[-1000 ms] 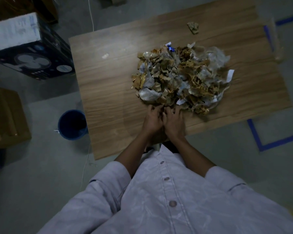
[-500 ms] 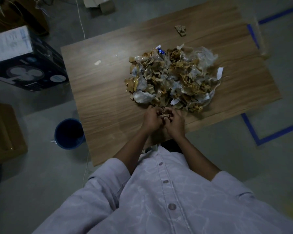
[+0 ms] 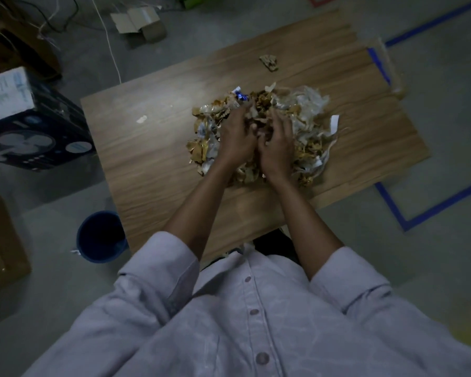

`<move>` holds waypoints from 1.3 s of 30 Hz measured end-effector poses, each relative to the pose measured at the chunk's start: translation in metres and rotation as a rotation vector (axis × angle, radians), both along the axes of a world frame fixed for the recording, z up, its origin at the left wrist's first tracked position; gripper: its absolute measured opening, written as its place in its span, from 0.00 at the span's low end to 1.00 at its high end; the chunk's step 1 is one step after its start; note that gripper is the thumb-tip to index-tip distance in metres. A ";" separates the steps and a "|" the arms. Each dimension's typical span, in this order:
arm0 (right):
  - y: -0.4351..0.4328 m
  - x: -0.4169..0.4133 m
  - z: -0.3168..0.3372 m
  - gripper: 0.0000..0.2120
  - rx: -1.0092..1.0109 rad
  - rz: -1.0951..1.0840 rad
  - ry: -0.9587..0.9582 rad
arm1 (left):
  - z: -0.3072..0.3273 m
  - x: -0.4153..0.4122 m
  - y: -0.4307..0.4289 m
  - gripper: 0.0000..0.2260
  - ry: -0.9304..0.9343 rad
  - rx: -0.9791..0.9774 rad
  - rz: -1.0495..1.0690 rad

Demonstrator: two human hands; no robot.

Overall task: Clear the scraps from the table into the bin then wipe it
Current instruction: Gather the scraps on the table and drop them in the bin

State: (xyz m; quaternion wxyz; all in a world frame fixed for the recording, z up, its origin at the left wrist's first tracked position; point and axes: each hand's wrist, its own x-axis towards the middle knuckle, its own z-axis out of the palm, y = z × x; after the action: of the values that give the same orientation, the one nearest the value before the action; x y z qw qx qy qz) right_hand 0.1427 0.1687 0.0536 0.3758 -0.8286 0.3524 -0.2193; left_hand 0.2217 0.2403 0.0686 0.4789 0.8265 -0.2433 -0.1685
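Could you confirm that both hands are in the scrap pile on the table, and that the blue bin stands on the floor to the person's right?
Not quite: the bin stands on the floor to the person's left, beside the table, as the head view shows. The left hand and right hand are indeed in the pile.

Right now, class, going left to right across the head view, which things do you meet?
Fan box → blue bin → small white scrap → scrap pile → blue floor tape.
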 end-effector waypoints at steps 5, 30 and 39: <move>-0.006 -0.004 -0.007 0.24 -0.050 0.071 0.147 | -0.027 -0.012 0.010 0.23 0.112 -0.023 -0.049; -0.124 -0.128 -0.094 0.20 0.545 -0.441 0.276 | -0.074 -0.137 -0.095 0.18 0.233 0.294 -0.470; -0.187 -0.092 -0.093 0.21 0.470 -0.047 0.297 | -0.066 -0.135 -0.140 0.20 0.247 0.399 -0.133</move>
State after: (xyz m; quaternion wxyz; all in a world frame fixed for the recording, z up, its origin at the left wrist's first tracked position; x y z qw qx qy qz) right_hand 0.0506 -0.0185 -0.0398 0.4966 -0.7333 0.4640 -0.0163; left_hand 0.0871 0.1008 0.0023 0.3200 0.8601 -0.1985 -0.3441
